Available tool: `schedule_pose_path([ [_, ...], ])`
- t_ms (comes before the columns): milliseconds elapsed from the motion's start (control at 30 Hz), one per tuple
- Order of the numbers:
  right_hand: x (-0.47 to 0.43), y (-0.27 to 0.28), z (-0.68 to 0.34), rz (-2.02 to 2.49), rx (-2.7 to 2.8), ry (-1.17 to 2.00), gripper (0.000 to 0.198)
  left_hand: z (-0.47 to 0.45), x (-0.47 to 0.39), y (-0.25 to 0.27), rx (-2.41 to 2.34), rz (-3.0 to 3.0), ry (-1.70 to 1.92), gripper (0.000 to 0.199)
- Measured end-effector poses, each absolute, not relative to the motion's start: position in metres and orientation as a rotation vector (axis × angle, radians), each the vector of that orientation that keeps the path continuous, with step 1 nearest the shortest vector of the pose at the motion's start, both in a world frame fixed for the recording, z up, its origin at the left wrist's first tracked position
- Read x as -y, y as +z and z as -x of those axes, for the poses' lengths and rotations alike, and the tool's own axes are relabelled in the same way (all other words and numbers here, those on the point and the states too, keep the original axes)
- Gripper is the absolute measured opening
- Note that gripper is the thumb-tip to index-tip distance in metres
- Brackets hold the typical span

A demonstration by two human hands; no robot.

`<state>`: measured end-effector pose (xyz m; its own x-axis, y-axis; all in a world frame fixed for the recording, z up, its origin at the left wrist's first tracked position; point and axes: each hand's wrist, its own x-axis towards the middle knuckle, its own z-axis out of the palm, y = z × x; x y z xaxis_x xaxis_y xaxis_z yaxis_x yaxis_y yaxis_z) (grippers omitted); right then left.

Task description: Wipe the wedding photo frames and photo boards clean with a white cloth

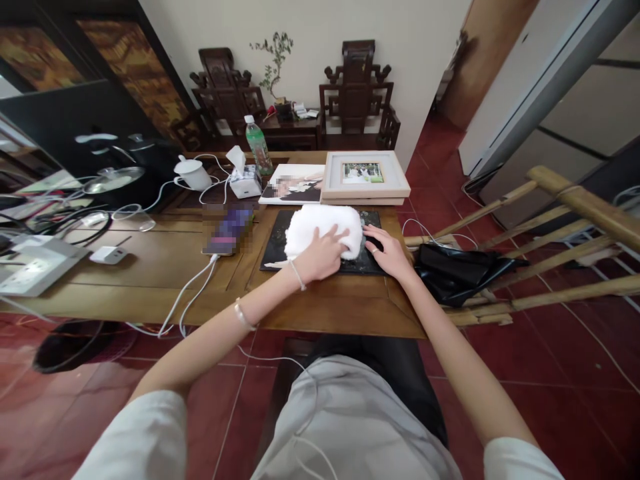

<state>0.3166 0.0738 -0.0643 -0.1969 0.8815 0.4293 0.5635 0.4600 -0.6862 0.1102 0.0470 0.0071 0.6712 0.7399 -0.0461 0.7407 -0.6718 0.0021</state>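
Observation:
A folded white towel [320, 223] lies on a dark flat panel [373, 265] near the front edge of the table. Part of a printed picture shows at the panel's lower left corner; the towel hides most of its surface. My left hand [323, 257] rests on top of the towel with its fingers spread. At the towel's right side, my right hand [387, 252] lies over the panel, fingers stretched out and apart, its fingertips close to the towel's edge. Whether they touch the towel I cannot tell.
Behind the panel lie a framed photo [400, 175] and a picture panel [280, 193]. A tissue box [246, 183], green bottle [257, 143], white lidded cup [194, 175], charging phone [227, 233] and power strip [37, 267] stand leftward. A bamboo rack [575, 193] is at right.

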Motion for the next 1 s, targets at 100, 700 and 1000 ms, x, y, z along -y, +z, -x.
schedule_pose_path([
  [100,-0.075,-0.065,-0.316,1.214,1.883,0.49,0.03,-0.105,0.001,0.014,-1.169,-2.881,-0.115,0.041],
  [700,-0.073,-0.064,-0.316,1.247,1.9,0.453,0.029,-0.141,-0.125,0.022,-1.122,-2.723,0.201,0.037],
  [1000,-0.074,-0.064,-0.317,1.25,1.912,0.449,0.03,-0.164,-0.134,0.017,-0.997,-2.612,0.311,0.032],
])
